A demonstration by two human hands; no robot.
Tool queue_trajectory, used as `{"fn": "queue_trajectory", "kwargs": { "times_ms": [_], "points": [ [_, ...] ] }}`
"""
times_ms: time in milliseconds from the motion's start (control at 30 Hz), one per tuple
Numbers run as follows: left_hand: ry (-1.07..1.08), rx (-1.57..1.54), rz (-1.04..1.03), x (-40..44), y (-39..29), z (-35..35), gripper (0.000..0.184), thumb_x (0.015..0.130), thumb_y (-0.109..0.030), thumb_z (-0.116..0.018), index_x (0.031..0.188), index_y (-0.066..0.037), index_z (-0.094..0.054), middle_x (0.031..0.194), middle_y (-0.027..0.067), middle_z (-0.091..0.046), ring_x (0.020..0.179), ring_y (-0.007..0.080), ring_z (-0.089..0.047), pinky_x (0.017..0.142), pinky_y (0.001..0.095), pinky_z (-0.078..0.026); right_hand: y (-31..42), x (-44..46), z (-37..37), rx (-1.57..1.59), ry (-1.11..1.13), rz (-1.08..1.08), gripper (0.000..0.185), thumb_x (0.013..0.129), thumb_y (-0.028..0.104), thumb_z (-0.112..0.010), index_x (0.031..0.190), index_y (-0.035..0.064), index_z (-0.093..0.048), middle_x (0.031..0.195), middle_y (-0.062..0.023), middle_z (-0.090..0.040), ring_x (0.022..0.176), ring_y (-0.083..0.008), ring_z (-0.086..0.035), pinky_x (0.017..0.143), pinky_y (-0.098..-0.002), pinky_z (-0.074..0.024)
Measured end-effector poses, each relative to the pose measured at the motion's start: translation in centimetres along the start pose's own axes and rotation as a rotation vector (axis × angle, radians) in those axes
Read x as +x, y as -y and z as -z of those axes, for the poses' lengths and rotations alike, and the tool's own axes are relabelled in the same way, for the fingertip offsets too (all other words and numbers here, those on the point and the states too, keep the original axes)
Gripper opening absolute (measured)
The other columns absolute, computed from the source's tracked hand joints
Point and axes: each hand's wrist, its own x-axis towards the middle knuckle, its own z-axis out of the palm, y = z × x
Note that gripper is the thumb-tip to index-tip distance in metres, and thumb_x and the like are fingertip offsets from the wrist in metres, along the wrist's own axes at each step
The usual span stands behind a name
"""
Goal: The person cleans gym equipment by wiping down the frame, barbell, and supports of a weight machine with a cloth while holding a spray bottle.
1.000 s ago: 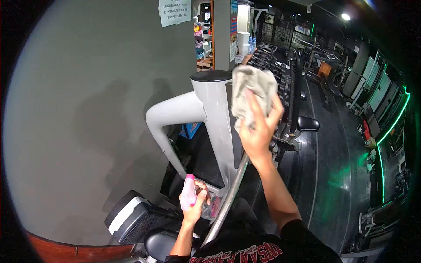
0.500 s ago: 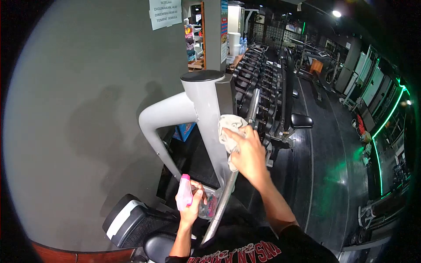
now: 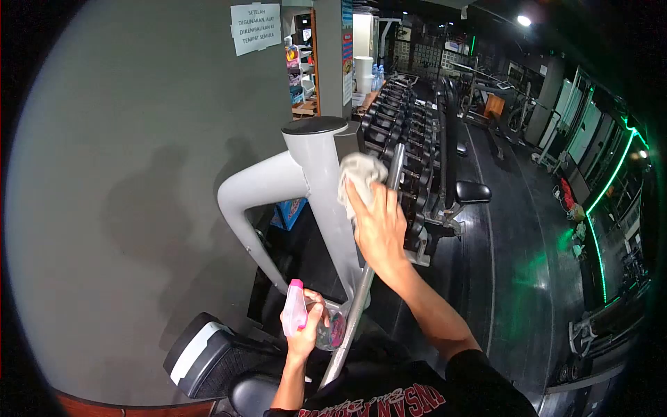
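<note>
A bunched, off-white cloth (image 3: pixel 363 171) is at the right edge of a thick, light-grey metal post (image 3: pixel 325 198), a little below the post's round black top cap (image 3: pixel 315 126) and over the dark strip along that side. The person's right hand (image 3: pixel 382 233) grasps it from below, fingers partly spread and flattened over the fabric rather than clenched. Whether the cloth presses on the post cannot be told for certain.

Lower down, the left hand (image 3: pixel 306 333) has its fingers curled round the neck of a clear spray bottle with a pink trigger head (image 3: pixel 296 309), beside the post's foot. A slanting silver metal bar (image 3: pixel 356 316) runs just right of both, passing close to the right hand.

Possible trouble, as a judgement: the loose finger grip could let the cloth slip or snag on the post's edge; the right knuckles could knock the bar; a tightened left hand could set off the sprayer.

Further out, a dark-grey wall (image 3: pixel 132 111) stands at left, and a rack of black dumbbells (image 3: pixel 396 115) behind the bar.
</note>
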Motion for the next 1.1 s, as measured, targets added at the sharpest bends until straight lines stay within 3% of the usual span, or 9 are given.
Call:
{"fn": "queue_trajectory", "kwargs": {
  "times_ms": [167, 233, 367, 433, 533, 767, 900, 967, 1100],
  "points": [
    [-0.031, 0.003, 0.02, -0.4, 0.0, -0.4, 0.014, 0.085, 0.001, -0.056, 0.098, 0.002, -0.05, 0.08, 0.0086, -0.056, 0.056, 0.0137, -0.056, 0.053, 0.0265, -0.047, -0.6, -1.6, 2.9, 0.126, 0.26, -0.097, 0.059, 0.064, 0.005, -0.066, 0.121, 0.0181, -0.06, 0.109, -0.0126, -0.049, 0.097, -0.0306, -0.052, 0.074, -0.0419, -0.052],
    [-0.002, -0.001, 0.01, -0.5, 0.0, -0.5, 0.014, 0.086, 0.001, -0.056, 0.098, 0.003, -0.05, 0.08, 0.0087, -0.056, 0.056, 0.0137, -0.056, 0.053, 0.0263, -0.047, -1.3, 0.6, 5.3, 0.464, 0.409, -0.22, 0.062, 0.062, 0.007, -0.067, 0.122, 0.0203, -0.059, 0.109, -0.0134, -0.049, 0.102, -0.0311, -0.052, 0.078, -0.0405, -0.0511],
    [0.016, -0.032, -0.001, -0.4, -0.3, -0.8, 0.014, 0.086, 0.0, -0.058, 0.098, 0.003, -0.05, 0.08, 0.0088, -0.056, 0.056, 0.0136, -0.056, 0.053, 0.0261, -0.046, 0.0, 5.1, 7.5, 0.386, -0.221, 0.056, 0.073, 0.059, 0.006, -0.065, 0.129, 0.0251, -0.054, 0.114, -0.0136, -0.048, 0.102, -0.032, -0.051, 0.081, -0.0399, -0.0497],
    [0.01, -0.033, 0.004, -0.4, -0.1, -0.7, 0.015, 0.086, 0.0, -0.058, 0.098, 0.003, -0.05, 0.079, 0.0087, -0.056, 0.056, 0.0136, -0.056, 0.054, 0.0263, -0.046, 0.5, 6.8, 5.8, 0.203, -0.338, 0.117, 0.069, 0.062, 0.004, -0.064, 0.127, 0.0231, -0.055, 0.115, -0.0127, -0.048, 0.102, -0.0312, -0.05, 0.081, -0.0393, -0.0487],
    [0.003, -0.043, 0.009, -0.4, -0.2, -0.9, 0.015, 0.086, 0.001, -0.057, 0.098, 0.003, -0.05, 0.079, 0.0084, -0.055, 0.057, 0.0134, -0.056, 0.054, 0.0265, -0.047, 0.6, 6.5, 2.1, -0.012, -0.246, 0.138, 0.057, 0.066, 0.005, -0.065, 0.121, 0.0179, -0.058, 0.114, -0.011, -0.049, 0.1, -0.0294, -0.049, 0.084, -0.0367, -0.0457],
    [-0.03, -0.005, 0.031, -0.5, -0.4, -0.3, 0.015, 0.085, 0.002, -0.058, 0.098, 0.003, -0.05, 0.08, 0.0076, -0.055, 0.057, 0.0126, -0.056, 0.053, 0.0253, -0.047, -0.3, -1.9, 0.5, 0.104, 0.105, -0.058, 0.054, 0.065, 0.006, -0.067, 0.117, 0.0198, -0.063, 0.108, -0.0085, -0.049, 0.097, -0.0291, -0.049, 0.08, -0.0383, -0.0484],
    [-0.041, -0.022, 0.044, -0.4, -0.6, -0.5, 0.014, 0.085, 0.002, -0.058, 0.097, 0.003, -0.05, 0.08, 0.0072, -0.055, 0.057, 0.0116, -0.055, 0.053, 0.0244, -0.047, -2.4, -1.1, 3.2, 0.656, 0.334, -0.222, 0.051, 0.065, 0.001, -0.063, 0.115, 0.0152, -0.065, 0.096, -0.0131, -0.058, 0.088, -0.0302, -0.06, 0.08, -0.0326, -0.0493],
    [-0.033, -0.007, 0.038, -0.3, -0.6, -0.3, 0.014, 0.085, 0.002, -0.058, 0.097, 0.002, -0.05, 0.081, 0.0072, -0.055, 0.057, 0.0114, -0.055, 0.053, 0.0243, -0.047, -3.1, 1.0, 5.6, 0.932, 0.135, -0.231, 0.049, 0.067, 0.0, -0.06, 0.115, 0.0082, -0.064, 0.1, -0.0145, -0.061, 0.091, -0.028, -0.062, 0.083, -0.0304, -0.0476],
    [-0.037, -0.012, 0.03, 0.1, -0.7, -0.5, 0.014, 0.086, 0.001, -0.058, 0.097, 0.002, -0.05, 0.081, 0.007, -0.054, 0.057, 0.0113, -0.055, 0.053, 0.0244, -0.047, -3.6, 7.6, 7.8, 0.751, -0.497, 0.045, 0.051, 0.07, -0.003, -0.056, 0.12, 0.0069, -0.059, 0.112, -0.0169, -0.058, 0.103, -0.028, -0.059, 0.089, -0.0329, -0.0459]
  ]
}}
